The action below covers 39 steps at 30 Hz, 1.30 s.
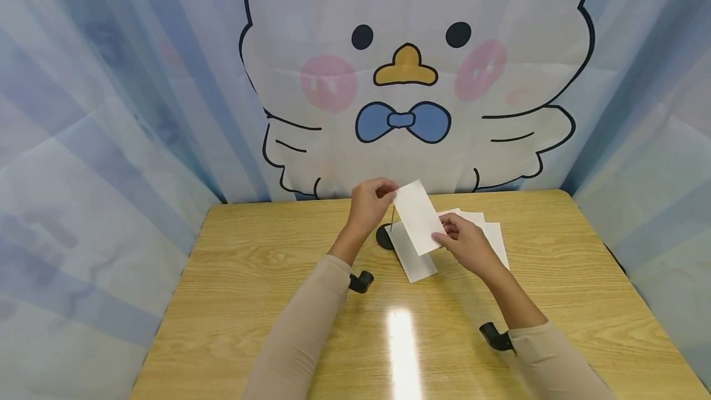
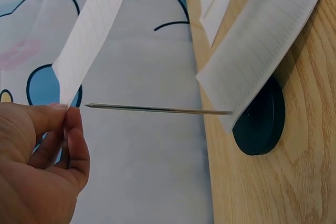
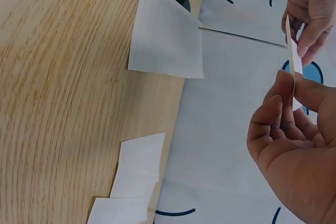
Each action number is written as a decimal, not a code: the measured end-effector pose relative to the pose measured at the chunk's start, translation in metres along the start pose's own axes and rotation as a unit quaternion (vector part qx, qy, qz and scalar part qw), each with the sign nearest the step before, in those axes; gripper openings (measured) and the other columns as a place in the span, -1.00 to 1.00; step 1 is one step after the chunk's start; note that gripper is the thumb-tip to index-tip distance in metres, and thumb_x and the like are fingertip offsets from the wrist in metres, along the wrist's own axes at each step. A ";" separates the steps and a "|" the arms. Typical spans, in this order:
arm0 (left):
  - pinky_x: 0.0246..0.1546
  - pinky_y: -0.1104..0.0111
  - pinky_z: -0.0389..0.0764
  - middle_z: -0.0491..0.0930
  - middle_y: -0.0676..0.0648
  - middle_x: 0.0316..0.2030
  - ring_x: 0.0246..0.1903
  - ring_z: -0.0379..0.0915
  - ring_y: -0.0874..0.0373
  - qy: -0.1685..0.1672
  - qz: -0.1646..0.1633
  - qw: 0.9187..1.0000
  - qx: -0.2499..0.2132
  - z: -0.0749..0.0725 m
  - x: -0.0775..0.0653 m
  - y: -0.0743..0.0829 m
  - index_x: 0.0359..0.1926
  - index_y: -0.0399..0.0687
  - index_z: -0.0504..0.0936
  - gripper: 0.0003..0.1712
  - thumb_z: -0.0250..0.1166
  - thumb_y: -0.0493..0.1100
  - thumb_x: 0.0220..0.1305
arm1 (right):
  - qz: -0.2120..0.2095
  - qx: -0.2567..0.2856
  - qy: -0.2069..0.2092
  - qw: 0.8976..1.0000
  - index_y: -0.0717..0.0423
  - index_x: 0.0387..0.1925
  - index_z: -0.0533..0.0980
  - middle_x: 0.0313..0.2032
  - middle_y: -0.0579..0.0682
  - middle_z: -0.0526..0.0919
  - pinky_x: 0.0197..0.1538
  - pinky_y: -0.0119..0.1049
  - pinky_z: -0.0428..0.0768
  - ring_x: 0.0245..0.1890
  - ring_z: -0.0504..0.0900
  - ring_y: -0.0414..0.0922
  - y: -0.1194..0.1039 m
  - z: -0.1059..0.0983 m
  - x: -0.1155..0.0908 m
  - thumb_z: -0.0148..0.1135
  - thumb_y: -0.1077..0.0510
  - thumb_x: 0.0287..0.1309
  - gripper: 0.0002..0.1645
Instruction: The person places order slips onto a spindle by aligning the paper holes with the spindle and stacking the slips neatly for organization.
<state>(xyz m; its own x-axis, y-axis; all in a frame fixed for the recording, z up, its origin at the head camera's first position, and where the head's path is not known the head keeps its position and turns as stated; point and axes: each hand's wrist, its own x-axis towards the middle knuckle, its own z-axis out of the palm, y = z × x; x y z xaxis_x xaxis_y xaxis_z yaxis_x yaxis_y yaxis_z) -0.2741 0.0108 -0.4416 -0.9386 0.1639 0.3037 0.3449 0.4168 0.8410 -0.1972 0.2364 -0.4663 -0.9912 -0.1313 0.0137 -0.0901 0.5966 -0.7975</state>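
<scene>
A white paper slip (image 1: 419, 218) is held up between both hands. My left hand (image 1: 369, 204) pinches its upper left corner between thumb and fingers, and my right hand (image 1: 469, 242) pinches its lower right edge. Just below the held slip stands a bill spike with a black round base (image 1: 383, 237). Its bare metal spike (image 2: 157, 109) points up toward the left fingertips, apart from the held paper. Another lined slip (image 2: 268, 40) is pierced near one end by the spike and rests low at the base.
Several loose white slips (image 1: 496, 236) lie fanned on the wooden table (image 1: 266, 276), right of the spike and partly behind the right hand. A curtain (image 1: 400, 162) with a cartoon bird hangs along the table's back edge. Black wrist mounts (image 1: 361, 282) sit beside both sleeves.
</scene>
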 end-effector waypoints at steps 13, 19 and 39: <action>-0.26 0.40 0.66 0.76 -0.09 -0.28 -0.30 0.63 0.13 -0.006 -0.010 1.000 0.007 0.003 -0.001 -0.006 -0.17 -0.15 0.80 -0.90 0.37 -0.31 0.37 | 0.008 -0.002 -0.004 1.000 0.34 0.19 0.49 -0.13 0.17 0.68 -0.23 -0.36 0.64 -0.11 0.73 -0.01 0.003 0.002 -0.001 0.31 0.15 0.41 -0.54; -0.24 0.38 0.67 0.76 -0.09 -0.26 -0.27 0.62 0.12 -0.010 -0.024 1.000 0.012 0.004 0.000 -0.006 -0.15 -0.15 0.79 -0.90 0.37 -0.32 0.37 | 0.007 -0.003 -0.006 1.000 0.36 0.20 0.48 -0.13 0.18 0.68 -0.22 -0.36 0.65 -0.10 0.74 0.01 0.005 0.003 -0.001 0.31 0.16 0.41 -0.54; -0.24 0.40 0.69 0.73 -0.08 -0.27 -0.27 0.61 0.12 -0.005 -0.068 0.997 -0.020 0.003 -0.001 -0.008 -0.14 -0.14 0.79 -0.90 0.38 -0.31 0.37 | 0.004 -0.003 -0.008 1.000 0.37 0.17 0.48 -0.16 0.18 0.69 -0.26 -0.39 0.63 -0.18 0.72 -0.05 0.002 0.005 0.000 0.31 0.18 0.40 -0.56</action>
<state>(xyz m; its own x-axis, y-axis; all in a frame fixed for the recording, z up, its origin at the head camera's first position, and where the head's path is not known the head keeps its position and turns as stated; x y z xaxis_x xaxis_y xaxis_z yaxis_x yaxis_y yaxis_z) -0.2755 0.0101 -0.4502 -0.9763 0.1176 0.1818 0.2141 0.3993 0.8915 -0.1965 0.2335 -0.4709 -0.9903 -0.1388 -0.0020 -0.0828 0.6019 -0.7943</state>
